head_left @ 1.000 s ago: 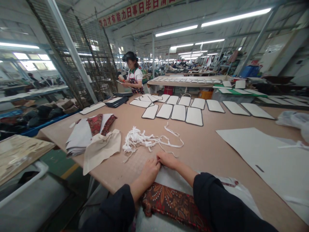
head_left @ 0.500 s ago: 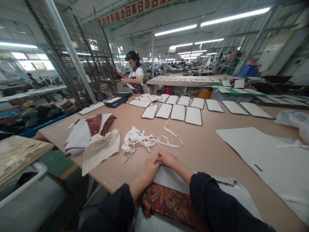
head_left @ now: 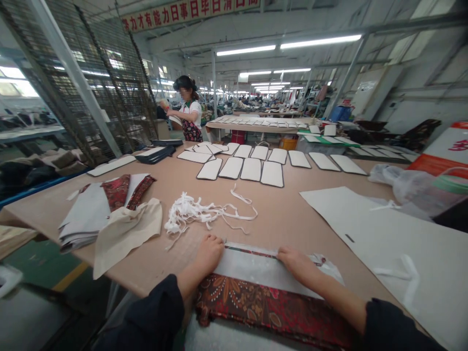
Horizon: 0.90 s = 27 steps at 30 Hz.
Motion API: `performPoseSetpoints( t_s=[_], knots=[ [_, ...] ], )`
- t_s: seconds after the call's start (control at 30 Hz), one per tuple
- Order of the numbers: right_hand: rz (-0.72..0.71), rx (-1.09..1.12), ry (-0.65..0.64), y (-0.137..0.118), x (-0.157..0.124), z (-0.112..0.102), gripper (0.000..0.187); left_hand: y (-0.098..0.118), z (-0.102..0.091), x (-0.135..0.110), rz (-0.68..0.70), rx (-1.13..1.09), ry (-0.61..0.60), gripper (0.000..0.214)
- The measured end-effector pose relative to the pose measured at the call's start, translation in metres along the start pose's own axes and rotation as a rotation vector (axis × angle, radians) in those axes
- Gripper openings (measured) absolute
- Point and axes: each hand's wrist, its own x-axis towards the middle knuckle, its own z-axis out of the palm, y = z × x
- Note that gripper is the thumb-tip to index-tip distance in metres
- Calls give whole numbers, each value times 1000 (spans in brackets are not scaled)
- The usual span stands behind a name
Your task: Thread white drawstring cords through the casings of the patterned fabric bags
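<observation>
A white fabric panel [head_left: 256, 268] with a red patterned border [head_left: 270, 307] lies on the brown table [head_left: 292, 214] just before me. My left hand [head_left: 208, 253] pinches the panel's far left corner, fingers closed. My right hand [head_left: 298, 261] presses on the far edge further right, fingers curled on the cloth. Just beyond the hands lies a tangle of white tape strips [head_left: 197, 212].
A stack of grey and red fabric pieces [head_left: 98, 207] with a beige cloth [head_left: 126, 231] sits at left. Rows of white rounded panels [head_left: 241, 168] lie further back. A large white sheet [head_left: 383, 229] and a plastic bag [head_left: 409, 187] are at right. Another person [head_left: 186, 114] stands behind the table.
My right hand slid rightward along the panel's far edge, away from my left hand, which stayed at the corner. The view swung to the right.
</observation>
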Motion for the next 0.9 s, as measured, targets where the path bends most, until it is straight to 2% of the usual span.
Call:
performPoseSetpoints(
  t_s=[0.1, 0.23, 0.37, 0.43, 0.5, 0.57, 0.67, 0.77, 0.83, 0.9],
  knots=[
    [158, 104, -55, 18, 4, -3, 19, 9, -4, 14, 1, 10, -10, 14],
    [261, 186, -141, 15, 11, -11, 20, 25, -3, 26, 79, -62, 34, 22],
    [127, 253, -184, 9, -14, -32, 15, 33, -11, 17, 145, -139, 68, 13],
    [52, 332, -284, 10, -29, -44, 17, 35, -23, 4, 198, -170, 65, 12],
    [35, 414, -378, 11, -38, -51, 19, 40, -40, -14, 278, -201, 23, 13],
    [52, 426, -327, 9, -35, -50, 22, 47, -56, -30, 365, -229, -83, 13],
    [51, 295, -83, 0, -15, -31, 23, 58, -72, -45, 456, -271, -293, 8],
    [51, 139, 52, -10, 7, -5, 21, 63, -73, -41, 400, -374, -456, 6],
    [94, 74, 64, -13, 17, 6, 17, 62, -66, -29, 306, -446, -480, 10],
    [132, 47, 52, -13, 21, 12, 15, 60, -55, -12, 224, -473, -421, 13]
  ],
)
